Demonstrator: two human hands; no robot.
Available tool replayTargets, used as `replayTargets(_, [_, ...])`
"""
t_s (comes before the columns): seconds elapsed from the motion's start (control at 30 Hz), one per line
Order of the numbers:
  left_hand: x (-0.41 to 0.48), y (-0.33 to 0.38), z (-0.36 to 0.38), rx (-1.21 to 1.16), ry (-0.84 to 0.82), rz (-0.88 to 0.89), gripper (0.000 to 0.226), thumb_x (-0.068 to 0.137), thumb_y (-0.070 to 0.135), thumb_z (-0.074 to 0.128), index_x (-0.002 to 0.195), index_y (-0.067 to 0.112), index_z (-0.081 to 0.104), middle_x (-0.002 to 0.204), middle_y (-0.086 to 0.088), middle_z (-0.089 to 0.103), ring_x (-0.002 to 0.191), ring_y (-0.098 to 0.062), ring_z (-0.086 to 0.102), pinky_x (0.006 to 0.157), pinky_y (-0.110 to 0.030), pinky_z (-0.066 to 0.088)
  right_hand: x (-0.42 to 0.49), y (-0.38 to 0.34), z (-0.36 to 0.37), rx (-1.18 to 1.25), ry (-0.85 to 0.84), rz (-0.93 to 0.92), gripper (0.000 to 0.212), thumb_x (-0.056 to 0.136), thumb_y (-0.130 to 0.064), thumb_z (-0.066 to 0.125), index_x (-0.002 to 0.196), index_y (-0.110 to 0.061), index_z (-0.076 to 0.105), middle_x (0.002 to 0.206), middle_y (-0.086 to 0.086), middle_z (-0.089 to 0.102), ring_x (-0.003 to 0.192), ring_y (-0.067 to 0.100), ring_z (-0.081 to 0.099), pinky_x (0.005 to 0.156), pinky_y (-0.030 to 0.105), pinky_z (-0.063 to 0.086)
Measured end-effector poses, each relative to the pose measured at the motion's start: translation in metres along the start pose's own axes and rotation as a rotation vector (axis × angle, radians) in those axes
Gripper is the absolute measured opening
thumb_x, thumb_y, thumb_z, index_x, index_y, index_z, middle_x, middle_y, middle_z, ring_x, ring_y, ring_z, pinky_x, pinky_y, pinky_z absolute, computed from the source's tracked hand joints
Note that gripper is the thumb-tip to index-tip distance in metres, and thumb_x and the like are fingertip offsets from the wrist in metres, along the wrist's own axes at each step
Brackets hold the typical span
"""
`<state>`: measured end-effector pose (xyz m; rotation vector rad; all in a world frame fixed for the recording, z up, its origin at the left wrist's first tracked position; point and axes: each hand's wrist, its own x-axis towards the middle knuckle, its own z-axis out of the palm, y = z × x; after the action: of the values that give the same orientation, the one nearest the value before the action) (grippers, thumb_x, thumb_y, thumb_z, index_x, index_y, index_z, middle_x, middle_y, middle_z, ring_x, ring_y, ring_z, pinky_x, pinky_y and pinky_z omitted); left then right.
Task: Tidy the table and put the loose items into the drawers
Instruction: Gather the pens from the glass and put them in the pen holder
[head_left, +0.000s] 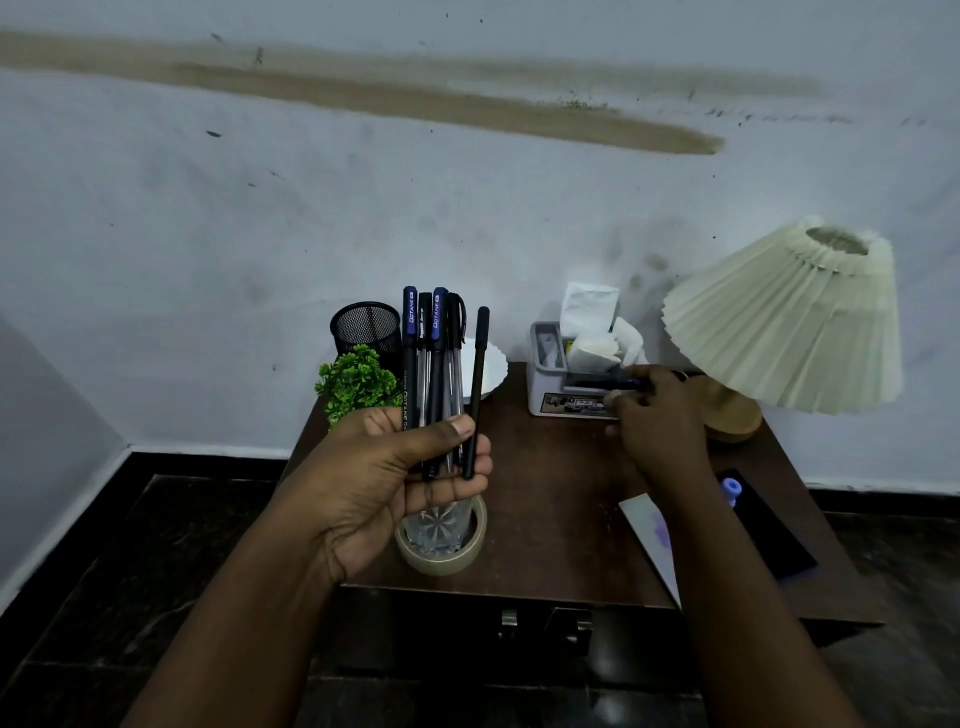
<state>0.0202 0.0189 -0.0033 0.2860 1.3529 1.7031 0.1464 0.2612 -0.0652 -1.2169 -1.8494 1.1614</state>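
The left hand (395, 467) grips a bundle of pens (434, 374) upright, fingers (462, 457) wrapped round the lower barrels, above the table's (550, 499) left front — directly over a glass (436, 532) standing inside a tape roll (441, 558) near the front edge. The right hand (657, 421) reaches to the grey tissue organiser (558, 384) at the back, fingers pinched on a dark blue pen (610, 384) lying across its front. A pleated lamp (784, 322) crowds the right rear corner; a mesh cup (366, 327) and small plant (358, 382) fill the left rear. The middle of the table lies bare — a card (649, 540) and a dark tray (769, 530) overhang the right side.
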Motion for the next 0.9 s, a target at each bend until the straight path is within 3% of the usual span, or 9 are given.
replayTargets(0.1, [0.000,0.000,-0.002,-0.010,0.005,0.005,0.026,0.075,0.009,0.080,0.094,-0.008,0.076,0.098,-0.031,0.076,0.080,-0.033,0.079,0.064,-0.036,0.065,0.006,-0.007,-0.004,0.239,0.020,-0.002,0.013,0.099,-0.007,0.058,0.103,-0.016,0.067,0.087,0.007,0.077,0.063,0.016,0.068,0.062,0.030,0.055])
replayTargets(0.2, [0.000,0.001,-0.005,-0.026,0.021,0.010,0.032,0.077,0.008,0.079,0.102,-0.011,0.073,0.099,-0.031,0.075,0.082,-0.033,0.079,0.065,-0.036,0.065,0.009,-0.020,-0.009,0.308,0.109,-0.120,0.014,0.100,-0.018,0.061,0.089,-0.023,0.069,0.068,-0.003,0.075,0.049,0.005,0.061,0.052,0.021,0.051])
replayTargets(0.37, [-0.002,0.002,-0.007,-0.021,0.016,0.012,0.034,0.077,0.009,0.080,0.103,-0.011,0.072,0.099,-0.031,0.075,0.083,-0.033,0.078,0.067,-0.036,0.065,0.001,-0.041,-0.011,0.436,0.158,-0.147,0.030,0.101,-0.039,0.059,0.081,-0.021,0.070,0.061,-0.008,0.058,0.058,0.009,0.053,0.059,0.028,0.046])
replayTargets(0.43, [-0.003,0.002,-0.006,-0.019,0.010,0.009,0.034,0.077,0.009,0.079,0.103,-0.012,0.072,0.098,-0.031,0.076,0.082,-0.033,0.078,0.065,-0.036,0.065,-0.003,-0.051,-0.008,0.574,0.055,-0.038,0.036,0.105,-0.040,0.053,0.079,-0.019,0.064,0.073,-0.003,0.058,0.062,0.010,0.057,0.059,0.029,0.050])
replayTargets(0.53, [-0.004,0.001,-0.002,0.001,0.000,0.004,0.030,0.077,0.009,0.079,0.099,-0.011,0.073,0.097,-0.030,0.076,0.080,-0.033,0.078,0.064,-0.035,0.065,-0.016,-0.065,0.002,0.885,-0.255,0.223,0.039,0.106,-0.044,0.045,0.082,-0.015,0.053,0.097,0.013,0.070,0.077,0.027,0.072,0.063,0.038,0.061])
replayTargets(0.6, [-0.005,0.000,0.003,0.025,-0.011,0.001,0.021,0.077,0.009,0.079,0.091,-0.006,0.077,0.095,-0.030,0.076,0.079,-0.032,0.078,0.063,-0.036,0.065,-0.024,-0.069,0.010,0.898,-0.411,0.315,0.042,0.104,-0.051,0.046,0.082,-0.015,0.051,0.105,0.020,0.076,0.089,0.035,0.077,0.069,0.043,0.064])
replayTargets(0.67, [-0.006,-0.002,0.009,0.037,-0.031,-0.013,0.016,0.077,0.009,0.079,0.087,-0.003,0.078,0.095,-0.031,0.076,0.078,-0.032,0.078,0.062,-0.035,0.065,-0.033,-0.074,0.020,0.904,-0.488,0.340,0.042,0.100,-0.053,0.050,0.097,-0.012,0.055,0.109,0.023,0.076,0.093,0.035,0.077,0.071,0.045,0.065])
replayTargets(0.8, [-0.008,-0.007,0.017,0.086,-0.066,-0.041,0.016,0.083,0.006,0.077,0.095,-0.004,0.077,0.097,-0.032,0.075,0.078,-0.032,0.077,0.065,-0.037,0.066,-0.047,-0.085,0.036,1.001,-0.547,0.346,0.053,0.093,-0.048,0.064,0.123,-0.005,0.059,0.111,0.021,0.075,0.095,0.036,0.074,0.092,0.057,0.057])
replayTargets(0.9, [-0.009,-0.008,0.018,0.118,-0.101,-0.067,0.017,0.085,0.006,0.077,0.098,-0.004,0.077,0.099,-0.030,0.076,0.079,-0.032,0.077,0.067,-0.038,0.066,-0.051,-0.086,0.041,1.040,-0.665,0.374,0.056,0.086,-0.048,0.074,0.119,-0.003,0.070,0.118,0.025,0.070,0.106,0.042,0.070,0.090,0.061,0.057])
